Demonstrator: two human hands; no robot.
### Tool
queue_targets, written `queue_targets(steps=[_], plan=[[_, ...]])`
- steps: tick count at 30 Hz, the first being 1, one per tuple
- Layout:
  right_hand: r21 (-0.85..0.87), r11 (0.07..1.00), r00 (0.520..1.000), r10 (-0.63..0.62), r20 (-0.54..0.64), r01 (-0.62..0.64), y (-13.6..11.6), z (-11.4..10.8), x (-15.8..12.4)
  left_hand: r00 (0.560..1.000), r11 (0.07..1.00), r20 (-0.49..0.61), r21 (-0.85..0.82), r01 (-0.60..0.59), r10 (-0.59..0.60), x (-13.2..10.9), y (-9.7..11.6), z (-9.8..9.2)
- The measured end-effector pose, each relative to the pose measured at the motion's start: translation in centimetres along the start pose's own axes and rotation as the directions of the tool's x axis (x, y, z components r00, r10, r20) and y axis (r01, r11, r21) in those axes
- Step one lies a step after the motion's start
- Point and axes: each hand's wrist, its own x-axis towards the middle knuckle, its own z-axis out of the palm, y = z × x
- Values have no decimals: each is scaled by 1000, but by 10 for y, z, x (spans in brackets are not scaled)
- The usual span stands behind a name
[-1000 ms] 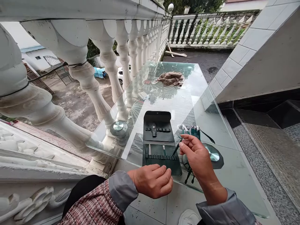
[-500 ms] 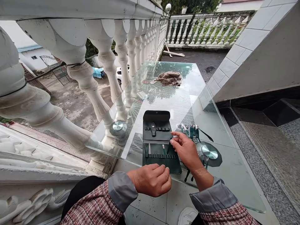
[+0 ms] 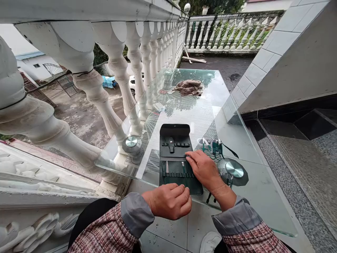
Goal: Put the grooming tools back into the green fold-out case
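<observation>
A dark green manicure case (image 3: 174,140) lies unfolded at the near edge of the glass table. Slim metal tools (image 3: 183,167) stand in the elastic loops of its lower half, and a small black strap (image 3: 171,144) sits in the upper half. My left hand (image 3: 171,202) is closed just in front of the case's near edge, its fingertips pinched together; whatever they grip is hidden. Over the case's right side, my right hand (image 3: 205,170) has thumb and forefinger nearly together at the middle fold. I cannot make out what is between them.
Right of the case lie several loose grooming tools (image 3: 216,147), including a nail clipper and scissors. Round metal discs (image 3: 131,142) sit on the glass table (image 3: 263,196). A crumpled brown cloth (image 3: 189,88) lies farther back. White balusters (image 3: 116,63) line the left side; steps rise at right.
My right hand has shifted slightly left and down, its fingertips now over the case's middle fold. My left hand stays almost in place.
</observation>
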Motion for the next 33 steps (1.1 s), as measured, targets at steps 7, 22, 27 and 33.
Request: queue_targets(steps=[7, 22, 27, 33], plan=[[-143, 972, 983, -181, 36, 185, 5, -7, -6, 1000, 1000, 13, 1, 8, -8, 0, 0, 0], [-268, 923, 961, -271, 58, 276, 2, -7, -20, 1000, 1000, 29, -8, -3, 3, 0, -2, -1], [-173, 959, 973, -229, -7, 225, 8, -11, -22, 999, 999, 32, -5, -43, 43, 0, -3, -3], [42, 999, 963, -11, -269, 23, 22, -49, -26, 998, 999, 41, 27, -42, 41, 2, -2, -6]])
